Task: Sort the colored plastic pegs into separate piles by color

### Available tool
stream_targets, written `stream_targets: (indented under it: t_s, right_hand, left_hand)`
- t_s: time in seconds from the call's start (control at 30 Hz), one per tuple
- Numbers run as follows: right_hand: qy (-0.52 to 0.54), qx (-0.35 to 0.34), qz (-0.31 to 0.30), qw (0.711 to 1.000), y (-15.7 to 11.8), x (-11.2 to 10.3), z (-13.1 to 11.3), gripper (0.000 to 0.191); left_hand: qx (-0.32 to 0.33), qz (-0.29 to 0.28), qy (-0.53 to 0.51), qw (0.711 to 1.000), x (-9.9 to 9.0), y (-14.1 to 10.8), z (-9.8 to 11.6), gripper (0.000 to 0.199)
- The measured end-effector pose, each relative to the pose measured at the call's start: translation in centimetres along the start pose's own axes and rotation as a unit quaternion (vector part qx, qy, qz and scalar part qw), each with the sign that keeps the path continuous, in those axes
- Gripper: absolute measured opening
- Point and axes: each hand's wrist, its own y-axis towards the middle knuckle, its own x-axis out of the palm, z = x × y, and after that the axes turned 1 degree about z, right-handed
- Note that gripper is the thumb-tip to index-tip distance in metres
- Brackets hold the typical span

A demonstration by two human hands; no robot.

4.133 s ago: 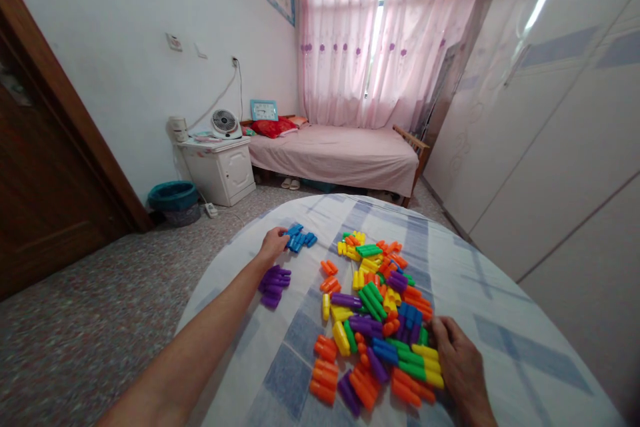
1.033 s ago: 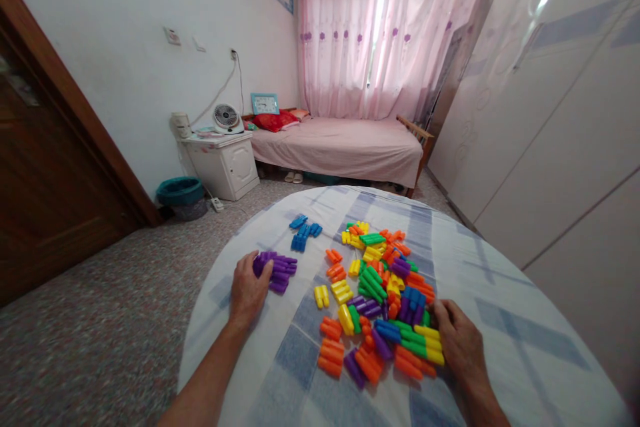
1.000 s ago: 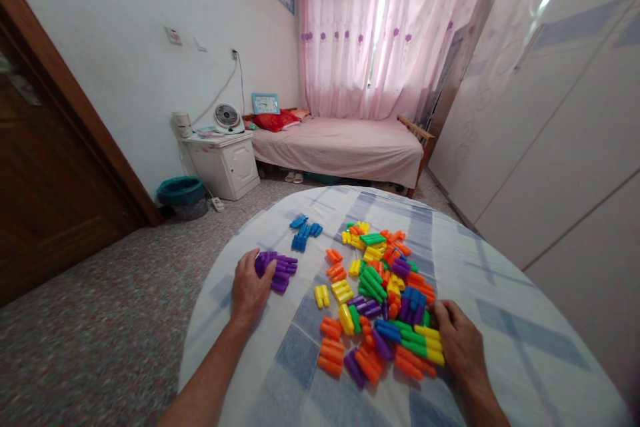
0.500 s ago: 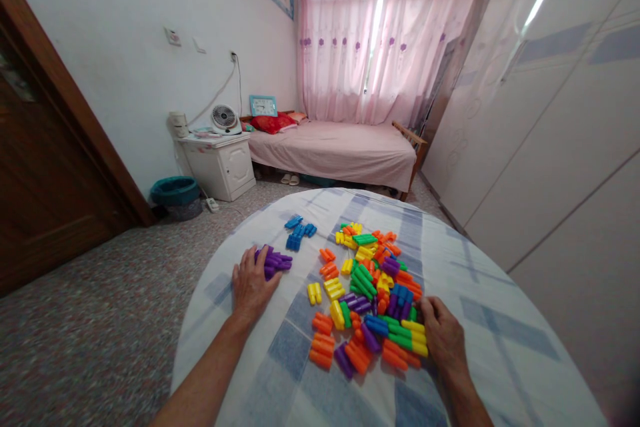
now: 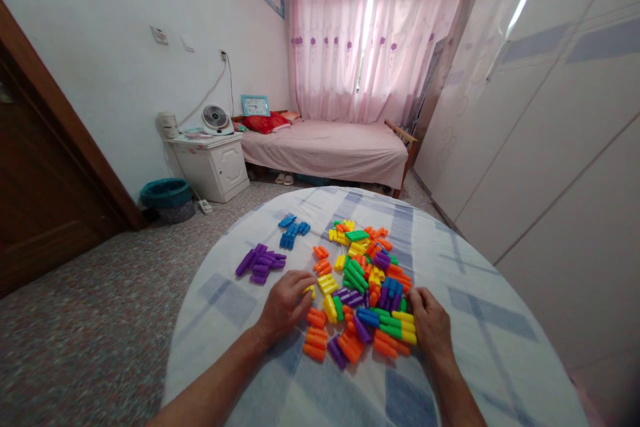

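Observation:
My left hand [image 5: 287,305] is at the left side of a pile of coloured plastic building blocks. Its thumb and fingers close around a yellow block [image 5: 311,291], which they partly cover. Curled against the pile's right edge is my right hand [image 5: 431,321], beside a joined yellow and green row [image 5: 400,325]; what its fingers hold, if anything, is hidden. The pile mixes orange blocks [image 5: 315,344], green blocks [image 5: 355,276], and purple, blue and yellow ones. Apart from it lie a purple group [image 5: 261,263] and, farther back, a smaller blue group [image 5: 293,232].
A checked cloth [image 5: 225,353] covers the round table. Beyond stand a pink bed [image 5: 325,147], a white cabinet [image 5: 213,167] with a small fan [image 5: 216,118], and a lined bin [image 5: 167,193]. Tall white wardrobe doors [image 5: 540,120] run along the right.
My left hand has left the purple blocks and moved right to the yellow block by the pile. My right hand stays at the pile's right edge. The view has shifted slightly.

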Motion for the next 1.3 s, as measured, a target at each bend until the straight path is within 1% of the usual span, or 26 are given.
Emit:
stream_targets:
  t_s: [0.17, 0.23, 0.3, 0.37, 0.43, 0.53, 0.6, 0.7, 0.8, 0.9, 1.0, 1.1, 1.17, 1.3]
  right_hand:
    - [0.002, -0.009, 0.005, 1.000, -0.1, 0.0, -0.1, 0.037]
    - [0.005, -0.012, 0.006, 1.000, -0.1, 0.0, -0.1, 0.038]
    - [0.007, -0.013, 0.007, 1.000, 0.0, 0.0, 0.0, 0.038]
    - [0.008, -0.011, 0.007, 1.000, 0.0, 0.1, 0.1, 0.038]
    - [0.012, -0.009, 0.007, 1.000, 0.0, 0.1, 0.2, 0.039]
    - [0.024, -0.004, 0.014, 1.000, 0.1, 0.2, 0.3, 0.038]
    - [0.034, 0.000, 0.030, 0.999, 0.1, 0.4, 0.5, 0.036]
    - [0.047, -0.003, 0.075, 0.996, 0.3, 0.8, 0.9, 0.035]
    - [0.059, -0.018, 0.120, 0.991, 0.6, 1.2, 1.6, 0.037]
    - [0.051, -0.037, 0.157, 0.986, 0.7, 1.3, 2.0, 0.039]
    - [0.029, -0.066, 0.186, 0.980, 0.7, 1.3, 1.9, 0.041]
    - [0.001, -0.114, 0.208, 0.971, 0.7, 1.2, 1.6, 0.044]
    - [-0.016, -0.131, 0.205, 0.970, 0.6, 1.2, 1.5, 0.046]
    - [-0.046, -0.095, 0.177, 0.978, 0.6, 1.2, 1.7, 0.052]
  left_hand:
    - [0.021, -0.087, -0.049, 0.995, 1.5, 0.7, 3.3, 0.030]
    - [0.030, -0.097, -0.058, 0.993, 2.2, 1.2, 4.1, 0.025]
    - [0.026, -0.091, -0.060, 0.994, 2.8, 2.0, 4.5, 0.021]
    - [0.006, -0.088, -0.043, 0.995, 3.2, 2.9, 4.8, 0.019]
    - [-0.021, -0.103, -0.012, 0.994, 3.4, 4.0, 5.2, 0.020]
    - [-0.057, -0.159, 0.041, 0.985, 3.4, 5.3, 5.7, 0.022]
    - [-0.066, -0.196, 0.072, 0.976, 3.3, 5.9, 6.1, 0.023]
    - [-0.069, -0.221, 0.113, 0.966, 3.4, 6.2, 6.5, 0.024]
    - [-0.071, -0.216, 0.140, 0.964, 3.8, 6.1, 6.5, 0.025]
    - [-0.075, -0.210, 0.145, 0.964, 4.4, 5.9, 6.3, 0.027]
    - [-0.099, -0.204, 0.134, 0.965, 5.0, 5.9, 6.1, 0.028]
    - [-0.115, -0.187, 0.101, 0.970, 5.3, 5.7, 6.0, 0.027]
    - [-0.113, -0.172, 0.073, 0.976, 5.5, 5.5, 6.0, 0.023]
    - [-0.101, -0.140, 0.026, 0.985, 5.5, 5.1, 5.9, 0.015]
